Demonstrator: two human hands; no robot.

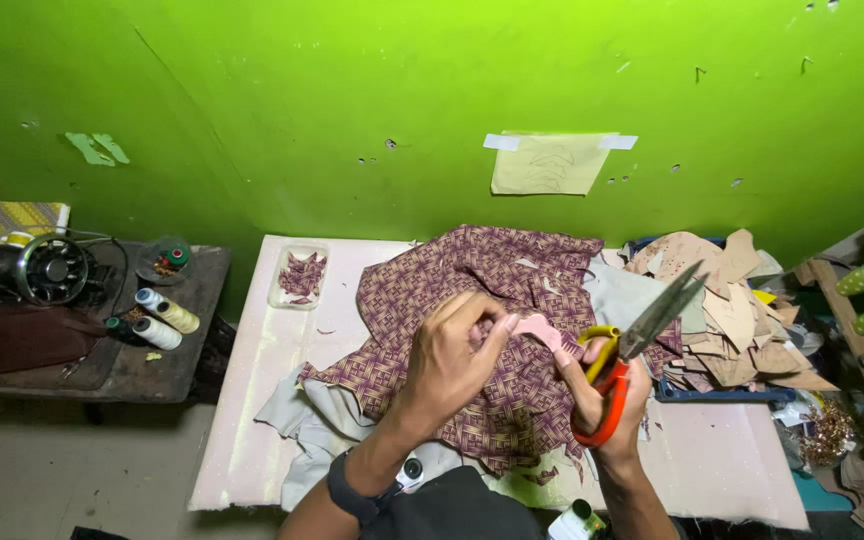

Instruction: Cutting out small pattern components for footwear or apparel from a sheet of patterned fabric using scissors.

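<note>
Mid-cut above the patterned fabric [482, 330] on the table [252, 400], the left hand [449, 360] pinches a pink cut-out piece [537, 330] while the right hand [602, 400] grips open scissors [642, 345], whose blades likely need aligning on its edge.

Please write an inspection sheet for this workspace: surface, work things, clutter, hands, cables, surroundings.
Surface: pale pink table, partly covered by cloth.
Work things: patterned purple cloth; small pink piece pinched by the left hand; scissors with orange and yellow handles, blades open.
Clutter: heap of tan paper patterns; clear tray of cloth scraps; grey cloth.
Hands: left hand on the pink piece; right hand holds the scissors.
Cables: thin wire near the sewing machine.
Surroundings: green wall with taped paper; thread spools on a dark side table.
</note>
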